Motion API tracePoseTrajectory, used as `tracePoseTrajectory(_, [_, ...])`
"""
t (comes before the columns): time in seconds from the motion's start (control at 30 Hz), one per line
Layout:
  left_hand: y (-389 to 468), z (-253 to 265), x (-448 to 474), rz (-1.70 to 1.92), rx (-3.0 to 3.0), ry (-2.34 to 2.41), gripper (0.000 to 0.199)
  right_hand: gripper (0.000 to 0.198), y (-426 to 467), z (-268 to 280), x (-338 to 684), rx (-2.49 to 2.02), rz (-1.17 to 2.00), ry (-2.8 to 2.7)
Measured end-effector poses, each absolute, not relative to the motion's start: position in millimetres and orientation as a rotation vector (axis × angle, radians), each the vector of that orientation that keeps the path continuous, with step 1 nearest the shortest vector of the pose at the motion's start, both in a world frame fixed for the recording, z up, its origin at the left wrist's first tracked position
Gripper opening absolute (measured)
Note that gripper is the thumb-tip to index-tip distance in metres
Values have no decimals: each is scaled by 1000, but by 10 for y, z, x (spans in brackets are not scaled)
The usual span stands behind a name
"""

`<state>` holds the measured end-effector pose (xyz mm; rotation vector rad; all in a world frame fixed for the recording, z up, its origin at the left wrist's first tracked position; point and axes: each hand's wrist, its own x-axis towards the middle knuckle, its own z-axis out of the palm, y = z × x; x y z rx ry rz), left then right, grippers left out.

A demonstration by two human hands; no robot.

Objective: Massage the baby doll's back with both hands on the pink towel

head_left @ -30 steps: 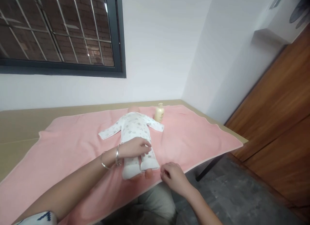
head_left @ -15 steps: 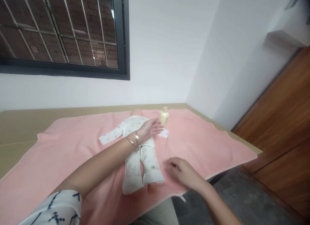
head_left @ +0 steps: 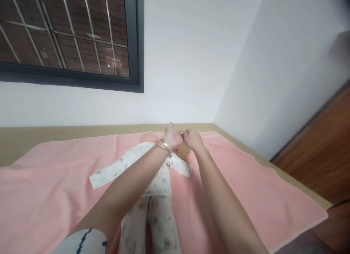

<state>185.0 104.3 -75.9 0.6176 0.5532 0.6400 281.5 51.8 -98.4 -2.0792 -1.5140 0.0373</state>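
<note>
My right hand [head_left: 193, 140] is closed over the top of a pale yellow pump bottle [head_left: 184, 152], hiding its pump head. Right beside it, my left hand [head_left: 174, 137], with a silver bracelet on the wrist, is held with thumb raised and fingers pointing toward the pump. Some of those fingers are hidden. Under my left forearm lies a doll in a white printed top [head_left: 161, 181] and matching trousers [head_left: 161, 219]. Its sleeves are spread to both sides, and part of its round head [head_left: 149, 138] shows at the far end.
A pink blanket [head_left: 235, 188] covers most of the tan table [head_left: 120, 128]. White walls meet behind the table, with a barred, dark-framed window [head_left: 133, 46] at upper left. Brown wooden panelling [head_left: 314, 137] stands to the right.
My right hand has moved from beside the doll's legs up to the bottle's top. My left hand has shifted slightly up to meet it. The view has moved closer to the doll.
</note>
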Motion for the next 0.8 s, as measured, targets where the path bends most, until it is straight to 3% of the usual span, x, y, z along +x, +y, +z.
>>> tracePoseTrajectory(0.27, [880,-837,1374,600,532,548,71,61,585,-943,2648,-2269,95,-1468])
tracePoseTrajectory(0.53, [685,-714,238,695,616,618,63,52,580,-1053,2641,-2349,-11,-1522])
tracePoseTrajectory(0.8, [675,-554,-79,747,745,640,62,52,513,-1024,2526,-2492,-20,-1572])
